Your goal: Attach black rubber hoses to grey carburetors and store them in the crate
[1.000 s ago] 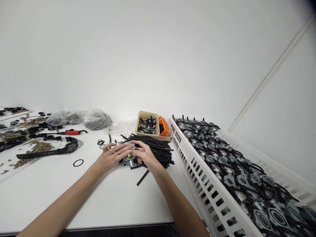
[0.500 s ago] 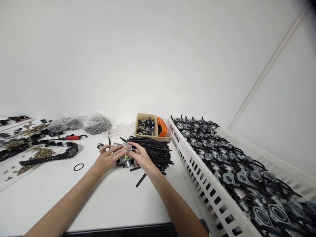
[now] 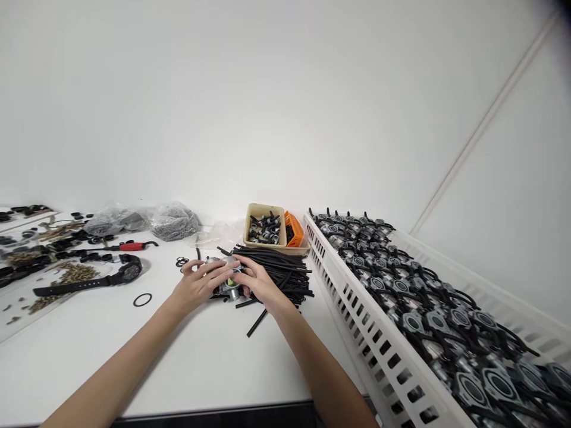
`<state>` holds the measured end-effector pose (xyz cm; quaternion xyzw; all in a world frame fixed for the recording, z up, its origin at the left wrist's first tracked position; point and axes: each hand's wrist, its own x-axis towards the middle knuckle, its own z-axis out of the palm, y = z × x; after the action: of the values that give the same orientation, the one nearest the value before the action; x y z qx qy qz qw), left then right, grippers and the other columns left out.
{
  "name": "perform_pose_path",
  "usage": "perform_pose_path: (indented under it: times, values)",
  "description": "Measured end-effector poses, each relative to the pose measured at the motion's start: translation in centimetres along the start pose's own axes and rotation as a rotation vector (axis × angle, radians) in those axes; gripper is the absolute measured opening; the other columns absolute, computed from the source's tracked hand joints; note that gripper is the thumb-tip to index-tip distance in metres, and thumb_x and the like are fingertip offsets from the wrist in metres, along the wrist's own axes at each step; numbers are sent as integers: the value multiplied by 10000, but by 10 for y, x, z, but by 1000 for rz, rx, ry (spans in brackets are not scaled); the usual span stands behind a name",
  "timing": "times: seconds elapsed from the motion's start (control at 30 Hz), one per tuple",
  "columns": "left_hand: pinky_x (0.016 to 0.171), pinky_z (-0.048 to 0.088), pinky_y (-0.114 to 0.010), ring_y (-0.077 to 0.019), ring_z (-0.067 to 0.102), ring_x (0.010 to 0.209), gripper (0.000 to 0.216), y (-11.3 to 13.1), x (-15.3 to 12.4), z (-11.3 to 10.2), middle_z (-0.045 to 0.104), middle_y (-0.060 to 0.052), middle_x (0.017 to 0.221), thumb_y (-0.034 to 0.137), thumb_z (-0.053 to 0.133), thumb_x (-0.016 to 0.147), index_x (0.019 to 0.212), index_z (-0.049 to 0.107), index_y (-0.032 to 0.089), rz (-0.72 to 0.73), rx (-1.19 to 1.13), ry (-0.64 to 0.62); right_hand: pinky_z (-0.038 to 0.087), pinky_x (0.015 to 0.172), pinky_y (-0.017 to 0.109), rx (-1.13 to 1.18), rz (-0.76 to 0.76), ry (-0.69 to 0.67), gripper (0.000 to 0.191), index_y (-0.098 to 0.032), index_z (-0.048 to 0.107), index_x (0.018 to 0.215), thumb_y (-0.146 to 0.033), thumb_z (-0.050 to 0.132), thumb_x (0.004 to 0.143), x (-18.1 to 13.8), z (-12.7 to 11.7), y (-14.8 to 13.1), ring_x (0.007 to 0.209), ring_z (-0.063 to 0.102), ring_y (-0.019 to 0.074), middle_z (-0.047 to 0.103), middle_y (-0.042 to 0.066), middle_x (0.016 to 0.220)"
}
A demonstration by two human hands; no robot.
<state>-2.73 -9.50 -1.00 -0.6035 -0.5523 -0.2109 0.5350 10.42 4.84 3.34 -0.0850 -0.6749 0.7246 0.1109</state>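
A small grey metal carburetor body with a yellow-green spot rests on the white table. My left hand wraps its fingers over the part from the left. My right hand grips it from the right, fingers curled on top. Just behind the hands lies a pile of short black rubber hoses; one loose hose lies in front of the pile.
A long white slatted crate full of assembled carburetors runs along the right. A beige bin and an orange basket stand behind the hoses. A black wristwatch, a black O-ring, a red-handled tool and plastic bags of parts lie left.
Both hands stay on the metal part with only slight shifts of the fingers. The view has wobbled a little.
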Motion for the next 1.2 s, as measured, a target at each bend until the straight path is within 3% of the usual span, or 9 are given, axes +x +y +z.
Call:
perform_pose_path:
  times: [0.17,0.43,0.67,0.77,0.83,0.93,1.0,1.1,1.2]
  values:
    - [909,362,-344,-170,661,992,718,-1,-1,-1,743,-3,1083,27,520,885,1488,220,274,-14,-17,-2,297,393,193,4,19,38,594,-188,571,1271,-224,709,695,-1,2,-2,410,376,44,604,-53,655]
    - [868,359,-344,-171,666,996,643,0,0,-2,737,-10,1096,-20,481,878,1430,333,273,5,-23,-34,284,389,211,31,48,68,611,-169,582,1260,-215,707,664,0,3,-1,389,357,52,592,-53,615]
    - [902,342,-330,-156,666,1018,577,-4,-2,-1,726,0,1127,-8,454,896,1387,381,286,15,2,-43,321,443,216,63,15,14,651,-218,574,1303,-253,745,676,0,-1,1,459,400,57,629,-26,735]
    - [889,340,-343,-176,672,992,576,-3,-1,-3,739,-16,1093,39,505,895,1399,362,277,-27,0,-36,334,467,225,131,10,-42,581,-235,612,1266,-340,741,710,1,-4,-1,480,434,69,651,-12,757]
    - [862,338,-363,-200,674,969,562,-2,1,-6,746,-37,1073,100,565,886,1387,367,261,-65,-2,-24,331,469,229,209,-27,-1,495,-244,640,1224,-384,694,752,3,-7,-2,484,438,71,686,8,833]
    - [824,329,-383,-219,673,944,521,-2,3,-9,750,-41,1058,127,609,863,1323,409,267,-109,6,3,343,480,231,314,-155,168,365,-218,688,1108,-335,646,765,8,-10,0,501,429,67,717,41,979]
    - [808,322,-385,-221,671,943,506,-2,3,-11,751,-28,1055,83,617,839,1268,435,281,-116,20,23,371,509,231,367,-238,247,314,-192,696,1040,-285,633,746,13,-11,3,530,446,78,730,46,938]
    - [805,328,-373,-204,668,964,495,-4,1,-11,744,6,1079,39,638,809,1187,468,309,-103,39,33,417,575,233,398,-311,284,337,-195,671,1060,-271,652,733,18,-12,10,599,516,99,734,25,873]
    - [806,352,-356,-182,664,990,468,-5,-3,-10,730,39,1113,40,658,797,1125,496,331,-79,50,28,465,711,251,347,-347,284,337,-203,653,1073,-297,676,750,20,-11,13,743,605,123,746,32,967]
